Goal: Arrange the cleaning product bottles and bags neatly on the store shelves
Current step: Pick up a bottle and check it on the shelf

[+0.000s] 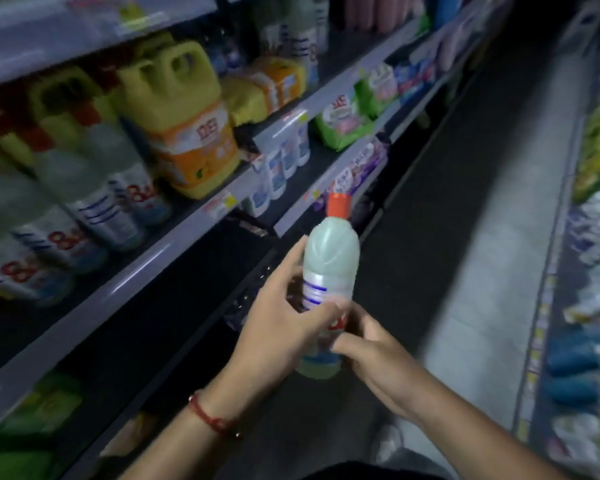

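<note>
Bleach bottle (329, 268), red-capped and upright, is being gripped low by both the left hand (278, 327) and right hand (371, 351), fingers curled.

Hands: two, left hand (278, 327) and right hand (378, 362), both on one bottle (329, 271).

Cap (339, 205): one, red, on the held bottle.

Bracelet (208, 415): one, red, on the left wrist.

Yellow jugs (184, 109): at least three on the shelf (146, 268) left of the held bottle; the rearmost are blurred.

Matching red-capped bottles (94, 188): at least four left of the jugs; exact count unclear.

Green bags (343, 123): two above the held bottle.

Small white bottles (281, 161): about four beside the green bags.
</note>
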Demonstrator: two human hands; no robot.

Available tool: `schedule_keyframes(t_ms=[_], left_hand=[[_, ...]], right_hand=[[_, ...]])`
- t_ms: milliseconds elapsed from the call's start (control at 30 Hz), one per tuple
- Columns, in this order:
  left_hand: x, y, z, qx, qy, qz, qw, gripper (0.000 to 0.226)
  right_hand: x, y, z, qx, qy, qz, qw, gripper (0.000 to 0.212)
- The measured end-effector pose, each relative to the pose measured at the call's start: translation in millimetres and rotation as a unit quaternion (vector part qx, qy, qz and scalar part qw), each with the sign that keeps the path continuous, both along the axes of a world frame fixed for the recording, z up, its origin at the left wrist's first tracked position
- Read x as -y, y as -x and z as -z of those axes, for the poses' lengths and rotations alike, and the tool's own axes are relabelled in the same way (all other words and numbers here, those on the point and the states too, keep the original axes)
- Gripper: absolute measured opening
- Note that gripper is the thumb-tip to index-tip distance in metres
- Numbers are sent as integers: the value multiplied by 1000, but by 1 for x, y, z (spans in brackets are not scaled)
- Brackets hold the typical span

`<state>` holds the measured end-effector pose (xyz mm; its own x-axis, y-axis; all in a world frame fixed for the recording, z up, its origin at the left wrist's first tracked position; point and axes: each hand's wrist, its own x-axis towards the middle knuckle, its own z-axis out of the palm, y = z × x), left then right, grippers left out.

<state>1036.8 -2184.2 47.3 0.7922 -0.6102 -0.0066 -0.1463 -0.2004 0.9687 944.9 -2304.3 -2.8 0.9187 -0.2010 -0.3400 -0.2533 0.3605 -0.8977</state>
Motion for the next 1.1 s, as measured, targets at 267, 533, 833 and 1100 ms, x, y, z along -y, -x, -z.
schedule_keyframes(t_ms=[267,533,833,1100], left_hand=[[153,11,-10,184,-138,98,968,94],[227,-11,-9,100,-78,74,989,92],[248,-91,-3,70,-74,45,994,76],[278,-199,-14,163,-82,-32,983,74]], right_hand=[[129,12,5,42,-30,35,998,57],[234,-6,0,9,169,-11,986,71],[285,-84,-15,-108,324,-44,939,72],[328,-203,-42,-52,384,-68,919,45]])
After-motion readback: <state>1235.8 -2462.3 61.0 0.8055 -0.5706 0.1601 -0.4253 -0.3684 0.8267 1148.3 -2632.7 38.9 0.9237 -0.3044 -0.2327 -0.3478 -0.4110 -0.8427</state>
